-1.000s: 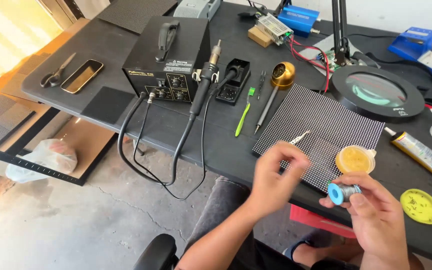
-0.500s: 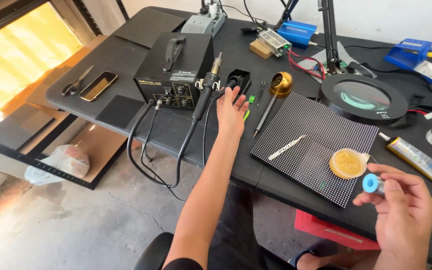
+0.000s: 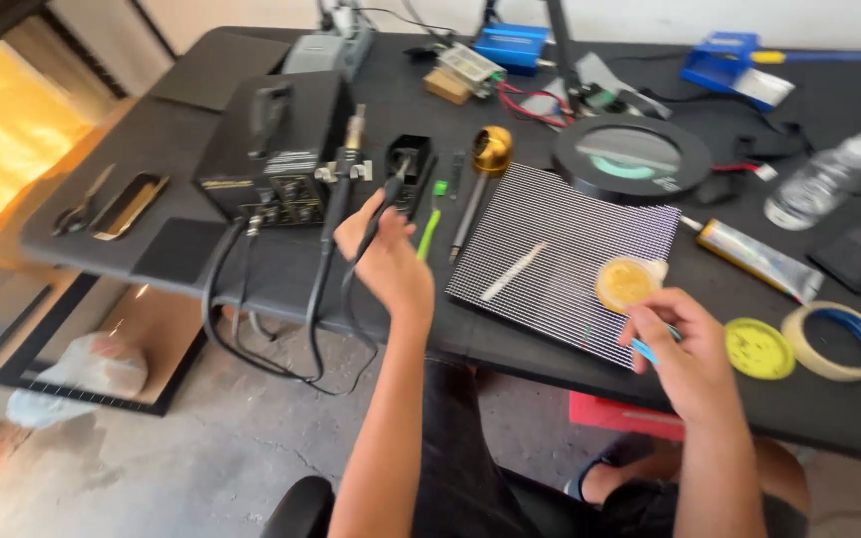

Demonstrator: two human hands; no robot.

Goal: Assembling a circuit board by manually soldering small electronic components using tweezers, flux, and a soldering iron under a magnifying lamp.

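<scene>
left hand (image 3: 383,254): it has left the spool and now we close our grip on the black soldering iron handle (image 3: 379,214) beside the station (image 3: 271,154) | right hand (image 3: 685,349): clamped on blue solder spool (image 3: 650,349), over counter (image 3: 251,269) edge

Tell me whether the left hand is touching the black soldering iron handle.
Touching. The head view shows the left hand closed round the black soldering iron handle, fingers wrapped over it with no gap, just in front of the black soldering station.
</scene>
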